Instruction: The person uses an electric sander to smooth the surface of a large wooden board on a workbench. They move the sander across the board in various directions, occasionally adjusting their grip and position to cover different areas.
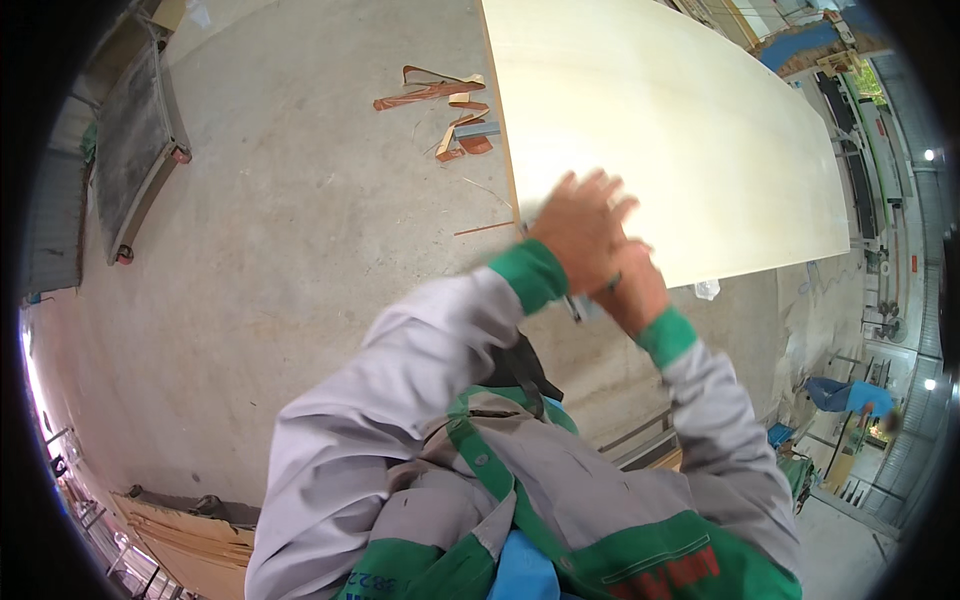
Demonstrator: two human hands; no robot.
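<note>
A large pale cream board [660,120] fills the upper right, its near corner in front of me. My left hand [582,232] is over the near edge of that board, fingers apart and slightly blurred. Close against it, my right hand [637,292] reaches in from the right and crosses partly beneath it. The left hand hides most of the right fingers, so their grip does not show. A small dark piece [613,283] shows between the two hands; its kind is unclear. Just below the wrists is a small metallic part [574,308].
Brown and tan offcut strips [460,110] lie on the concrete floor [300,200] left of the board. A dark flat trolley [135,155] on casters stands at far left. Stacked brown sheets [185,545] are at lower left. Another person in blue [850,395] is at far right.
</note>
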